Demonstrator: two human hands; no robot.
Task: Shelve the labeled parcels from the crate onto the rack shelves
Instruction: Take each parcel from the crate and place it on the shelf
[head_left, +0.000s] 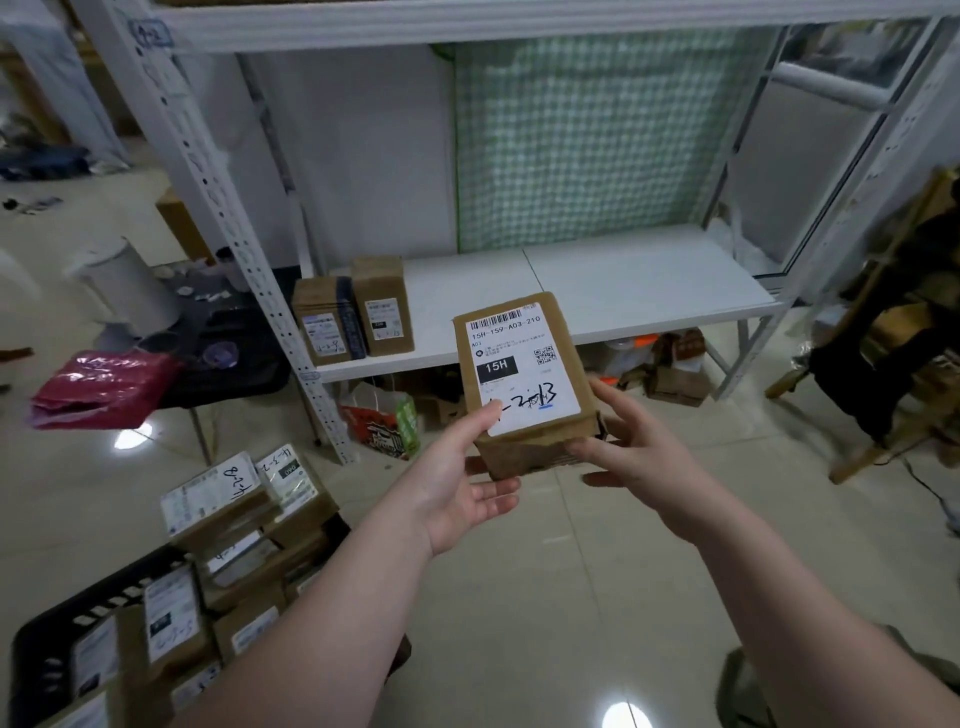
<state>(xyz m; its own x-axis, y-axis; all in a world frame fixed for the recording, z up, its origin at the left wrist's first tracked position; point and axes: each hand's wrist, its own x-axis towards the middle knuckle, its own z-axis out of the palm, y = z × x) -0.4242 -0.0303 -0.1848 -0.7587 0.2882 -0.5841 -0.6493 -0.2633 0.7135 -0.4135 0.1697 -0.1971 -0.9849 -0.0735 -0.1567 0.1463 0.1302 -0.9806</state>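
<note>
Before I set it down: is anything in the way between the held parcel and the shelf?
Nothing visible. The parcel, in the left hand and right hand, faces bare shelf; two boxes stand only at its left end.

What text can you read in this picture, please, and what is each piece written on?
"15H-159-A03-210": label on the held parcel.
"15H" and "A03": same label.
Its handwriting: partly covered by the left hand, unclear.
Labels on the shelf parcels and crate parcels: too small or blurred.

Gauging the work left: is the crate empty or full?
Full. Labeled parcels fill the black crate and stack above its rim.
</note>
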